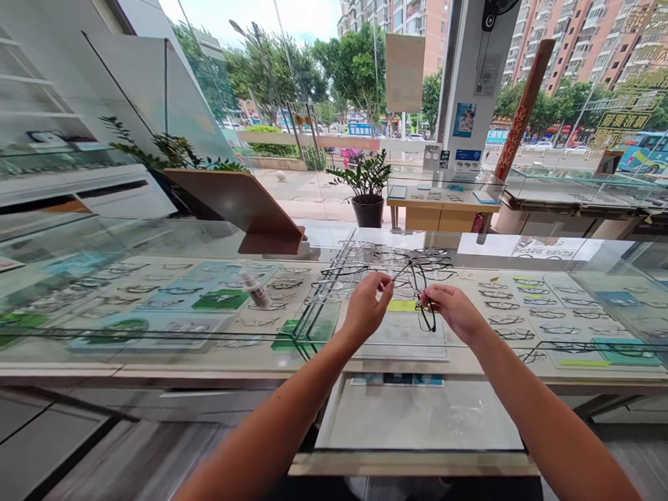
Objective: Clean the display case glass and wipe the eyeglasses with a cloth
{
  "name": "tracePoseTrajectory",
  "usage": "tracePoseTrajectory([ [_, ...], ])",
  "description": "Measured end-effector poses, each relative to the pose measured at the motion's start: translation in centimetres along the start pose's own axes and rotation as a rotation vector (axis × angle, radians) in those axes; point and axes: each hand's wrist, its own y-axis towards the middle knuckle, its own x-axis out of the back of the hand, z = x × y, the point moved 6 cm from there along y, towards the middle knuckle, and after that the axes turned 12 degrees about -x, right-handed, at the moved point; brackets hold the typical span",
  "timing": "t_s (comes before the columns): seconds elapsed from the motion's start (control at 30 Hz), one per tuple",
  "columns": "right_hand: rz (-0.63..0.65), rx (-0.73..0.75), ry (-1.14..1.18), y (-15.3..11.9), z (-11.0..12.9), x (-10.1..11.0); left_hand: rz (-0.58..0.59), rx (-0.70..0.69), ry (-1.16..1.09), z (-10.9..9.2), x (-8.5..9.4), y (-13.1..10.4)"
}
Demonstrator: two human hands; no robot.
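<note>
Dark-rimmed eyeglasses (433,321) are held up between my two hands above the glass counter, turned on their side with an arm unfolded. My right hand (453,307) pinches them near the rim. My left hand (369,301) is closed, thumb and fingertips together, at the end of the thin eyeglass arm that reaches toward it. Behind the hands, several other pairs of eyeglasses (344,270) lie on the glass counter top (471,248).
A small white bottle (255,289) and a brown tabletop mirror (231,199) stand on the counter to the left. Under the glass, rows of eyeglasses (503,305) lie on display. A pale pull-out tray (421,418) juts out toward me. Beyond are a potted plant (367,210) and windows.
</note>
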Motion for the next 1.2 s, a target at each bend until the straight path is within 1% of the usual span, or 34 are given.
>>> tracePoseTrajectory([
  [0.1, 0.091, -0.021, -0.089, -0.1, 0.3, 0.4, -0.014, -0.105, 0.251, 0.1, 1.4, 0.5],
  [0.2, 0.151, -0.055, -0.13, 0.0, 0.1, 0.6, -0.034, -0.168, 0.431, 0.0, 2.1, 0.6],
  [0.3, 0.143, -0.065, -0.057, 0.2, -0.2, 0.9, -0.083, -0.221, 0.52, -0.6, 1.9, 0.2],
  [0.43, 0.121, -0.039, 0.076, 0.4, -0.1, 1.3, -0.243, -0.246, 0.612, -1.5, 1.9, -0.6],
  [0.5, 0.119, -0.038, 0.135, 0.6, -0.1, 1.5, -0.27, -0.258, 0.63, -1.9, 1.8, -0.9],
  [0.57, 0.117, -0.042, 0.189, 0.7, -0.2, 1.7, -0.221, -0.302, 0.621, -2.4, 1.2, -1.1],
  [0.7, 0.137, -0.025, 0.209, 0.6, -0.3, 1.6, -0.067, -0.428, 0.595, -3.6, -0.5, -1.8],
  [0.83, 0.154, -0.011, 0.204, 0.5, -0.3, 1.2, 0.021, -0.469, 0.607, -4.1, -1.8, -2.4],
  [0.93, 0.163, -0.013, 0.214, 0.4, -0.4, 1.1, 0.033, -0.462, 0.597, -4.1, -2.0, -2.4],
  [1.07, 0.203, -0.028, 0.225, 0.1, -0.5, 0.7, 0.012, -0.444, 0.601, -3.9, -1.6, -2.2],
  [1.2, 0.183, -0.011, 0.188, -0.1, -0.3, 0.6, 0.013, -0.392, 0.64, -3.7, -1.4, -1.9],
])
